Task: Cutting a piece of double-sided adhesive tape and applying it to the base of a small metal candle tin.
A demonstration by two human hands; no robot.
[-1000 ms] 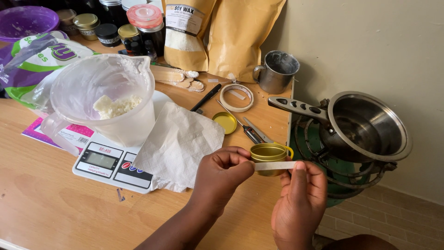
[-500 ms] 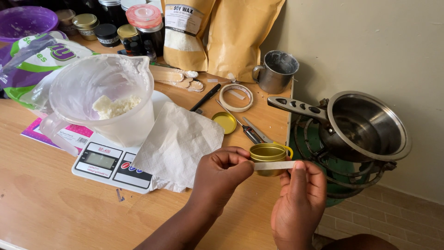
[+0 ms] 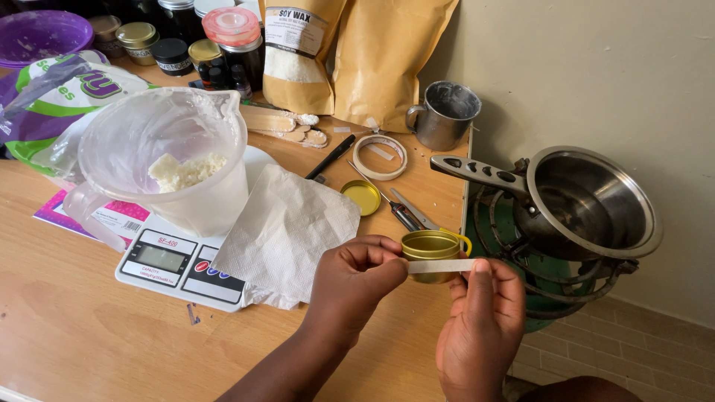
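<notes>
My left hand (image 3: 356, 279) and my right hand (image 3: 480, 320) hold a short strip of white tape (image 3: 439, 266) stretched level between them, each pinching one end. Just behind the strip a small round gold tin (image 3: 430, 247), open and empty, stands at the table's right edge; whether the tape touches its side I cannot tell. The tin's gold lid (image 3: 361, 196) lies flat a little further back, beside a roll of white tape (image 3: 380, 156).
A clear plastic jug (image 3: 167, 160) with white flakes stands on a digital scale (image 3: 179, 260), a white paper (image 3: 287, 227) draped beside it. Scissors (image 3: 406, 210), a metal mug (image 3: 445, 114), brown pouches (image 3: 383, 56) and jars lie behind. A steel pot (image 3: 588, 201) sits on a burner at right.
</notes>
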